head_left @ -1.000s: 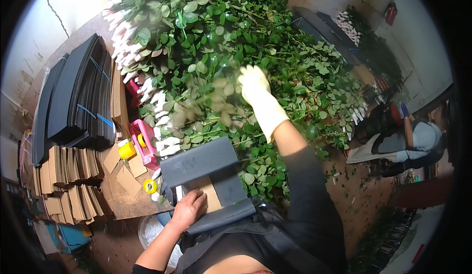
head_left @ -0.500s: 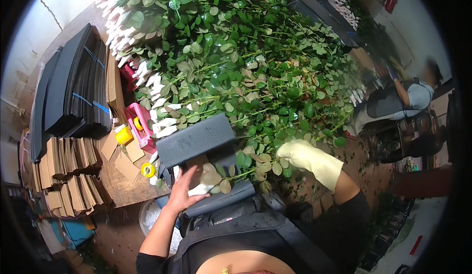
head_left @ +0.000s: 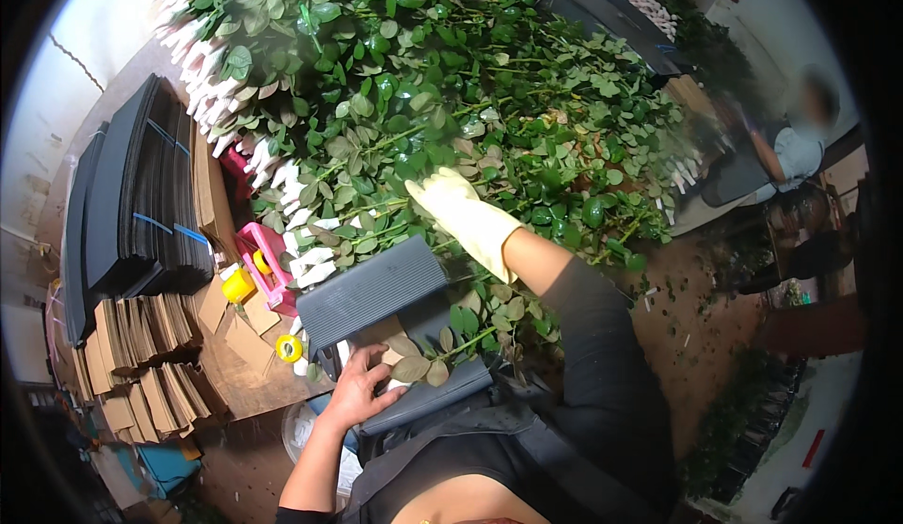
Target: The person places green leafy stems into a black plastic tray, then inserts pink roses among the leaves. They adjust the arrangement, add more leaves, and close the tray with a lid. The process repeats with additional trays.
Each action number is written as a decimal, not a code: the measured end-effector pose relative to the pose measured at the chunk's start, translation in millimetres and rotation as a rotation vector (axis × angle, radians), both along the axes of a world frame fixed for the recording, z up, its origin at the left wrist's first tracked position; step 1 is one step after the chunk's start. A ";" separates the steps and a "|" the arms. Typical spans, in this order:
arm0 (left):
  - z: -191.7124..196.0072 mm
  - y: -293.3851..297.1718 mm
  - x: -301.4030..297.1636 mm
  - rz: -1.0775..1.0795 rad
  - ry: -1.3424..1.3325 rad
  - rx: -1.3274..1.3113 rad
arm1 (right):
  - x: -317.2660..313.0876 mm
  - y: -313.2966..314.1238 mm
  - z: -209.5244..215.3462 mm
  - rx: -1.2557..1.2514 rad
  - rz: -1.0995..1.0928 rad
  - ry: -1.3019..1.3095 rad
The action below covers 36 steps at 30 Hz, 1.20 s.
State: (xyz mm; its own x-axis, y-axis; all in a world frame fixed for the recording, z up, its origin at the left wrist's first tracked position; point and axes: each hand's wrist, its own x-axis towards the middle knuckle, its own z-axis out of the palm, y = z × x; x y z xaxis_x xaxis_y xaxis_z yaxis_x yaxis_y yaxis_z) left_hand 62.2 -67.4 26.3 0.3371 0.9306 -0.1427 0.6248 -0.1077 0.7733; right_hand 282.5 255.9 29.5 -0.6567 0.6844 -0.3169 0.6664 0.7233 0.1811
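My left hand [head_left: 357,390], bare, lies on a brown card [head_left: 374,334] and a white-sleeved flower head [head_left: 395,387] inside a folded dark grey corrugated sheet [head_left: 376,289]. Its fingers are bent slightly and spread apart. A leafy stem [head_left: 475,341] runs right from under the sheet's raised flap. My right hand [head_left: 463,215], in a pale yellow glove, reaches over the pile of leafy rose stems [head_left: 527,129], just beyond the sheet. Glare and leaves hide whether its fingers grip a stem. White-sleeved heads [head_left: 315,268] line the pile's left edge.
Left on the table stand grey corrugated sheets [head_left: 122,195] and brown card stacks [head_left: 141,336]. A pink tape dispenser [head_left: 266,265] and a yellow tape roll [head_left: 289,347] lie near the sheet. A co-worker [head_left: 795,152] is at the right. Leaf litter covers the floor [head_left: 658,322].
My gloved right hand has moved left and farther away, from beside the folded sheet to over the stem pile. My left hand stays at the sheet, its fingers now lower over the card.
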 end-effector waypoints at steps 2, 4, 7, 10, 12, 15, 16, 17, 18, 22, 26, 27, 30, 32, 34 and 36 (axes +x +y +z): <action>-1.4 1.3 1.1 -0.015 0.031 0.021 | -14.9 9.7 4.8 -0.159 -0.068 -0.016; -3.2 1.0 0.1 -0.023 0.042 0.020 | -20.9 20.3 13.2 -0.281 -0.447 0.156; -3.1 -3.5 0.0 -0.007 0.047 0.019 | -17.5 20.3 80.6 -0.065 -0.106 -0.066; -3.3 -5.8 0.3 0.004 0.059 0.007 | -5.8 34.0 118.2 0.324 0.101 0.219; 0.0 2.3 2.7 -0.017 0.028 0.006 | 23.6 62.8 96.5 0.499 0.259 0.426; -1.0 0.3 -3.6 -0.027 0.053 0.042 | 21.6 83.5 76.0 0.561 0.284 0.550; -2.7 -1.5 -4.6 -0.017 0.056 0.037 | 13.4 84.9 63.6 0.521 0.264 0.714; -2.9 -3.6 -2.3 -0.016 0.052 0.026 | 9.0 73.6 64.5 0.473 0.233 0.867; -1.9 -1.0 -1.5 -0.028 0.077 0.049 | 10.3 55.4 63.2 0.499 0.217 0.658; -1.3 0.8 -1.9 -0.020 0.050 0.019 | 21.1 10.7 17.9 0.364 0.024 0.188; -2.3 -3.6 -0.1 -0.002 0.048 0.019 | 44.7 -44.8 6.2 -0.024 -0.112 -0.125; -3.3 -4.3 0.0 -0.001 0.041 0.021 | 47.2 -54.1 12.2 -0.330 -0.208 -0.282; -4.9 0.2 -1.7 -0.045 0.031 0.027 | 104.7 -58.3 -31.9 -0.086 0.034 0.065; -3.4 -5.4 -0.8 -0.035 0.054 0.035 | 69.7 -44.8 45.8 -0.347 -0.267 0.232; -0.3 0.0 0.6 -0.052 0.086 0.086 | 53.0 -23.4 57.4 -0.056 -0.181 0.690; -2.9 0.1 1.6 -0.046 0.086 0.088 | 30.0 21.1 47.3 0.265 -0.013 0.827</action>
State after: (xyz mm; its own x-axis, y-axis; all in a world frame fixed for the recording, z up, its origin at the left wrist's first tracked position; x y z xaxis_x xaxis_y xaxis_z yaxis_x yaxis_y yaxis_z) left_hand 63.8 -67.3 23.4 0.3696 0.9247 -0.0911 0.6814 -0.2030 0.7032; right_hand 312.5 277.0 76.8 -0.5974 0.6773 0.4293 0.6666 0.7171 -0.2037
